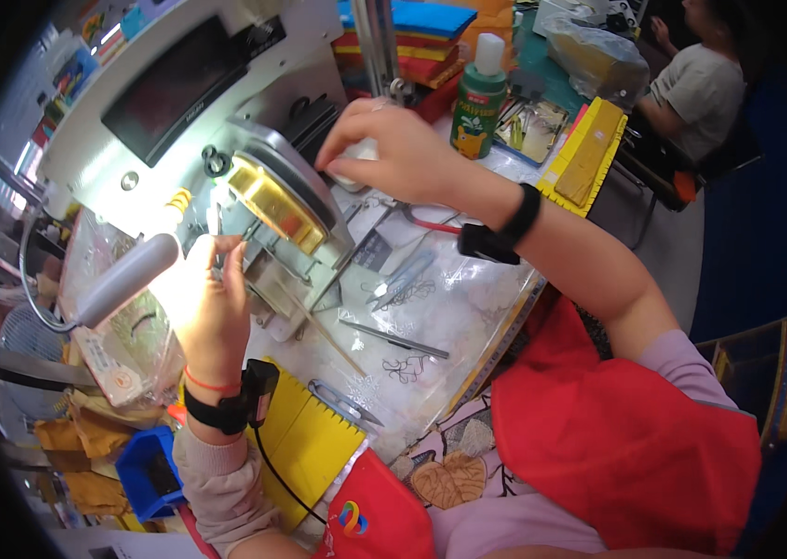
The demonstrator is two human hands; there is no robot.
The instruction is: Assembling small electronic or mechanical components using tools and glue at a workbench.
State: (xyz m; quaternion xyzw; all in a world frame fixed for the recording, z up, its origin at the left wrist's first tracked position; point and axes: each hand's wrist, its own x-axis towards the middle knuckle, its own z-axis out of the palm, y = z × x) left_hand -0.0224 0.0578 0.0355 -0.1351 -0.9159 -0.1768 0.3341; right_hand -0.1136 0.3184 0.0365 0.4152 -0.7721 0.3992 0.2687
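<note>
My left hand (210,307) is at the front of a machine head (286,191) with a gold-yellow plate, under a bright lamp (128,279). Its thumb and fingers close together near small metal parts; glare hides what they pinch. Raised at the machine's right side is my right hand (393,154), fingers bent and thumb tip close to the fingertips. A white object (356,166) shows behind those fingers, and I cannot make out whether it is touched. Below the machine, a thin grey rod (393,337), scissors (345,402) and dark thread bits (403,370) lie on the table.
A green bottle with a white cap (479,98) stands right of the machine, near a yellow tray (584,158). Yellow boards (305,438) and a blue bin (149,473) are at the near left. Another person (701,93) sits at the far right.
</note>
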